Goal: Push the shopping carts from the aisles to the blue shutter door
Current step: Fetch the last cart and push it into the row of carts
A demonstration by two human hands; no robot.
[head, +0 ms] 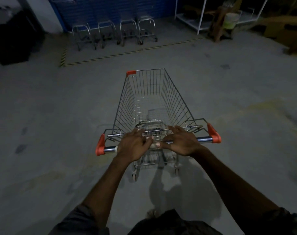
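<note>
An empty wire shopping cart (149,99) with orange corner caps stands on the grey floor right in front of me. My left hand (135,145) and my right hand (180,142) rest side by side on the middle of its chrome handle (204,139), fingers stretched forward over the bar, thumbs nearly touching. The blue shutter door (110,11) is ahead at the top of the view. Several metal carts (113,31) are parked in a row against it.
A yellow-black striped line (127,52) on the floor runs across in front of the parked carts. A white shelf frame (200,17), a wooden stool with a bucket (229,21) and cardboard (280,29) stand at the back right. A dark bulky object (11,39) sits at the back left.
</note>
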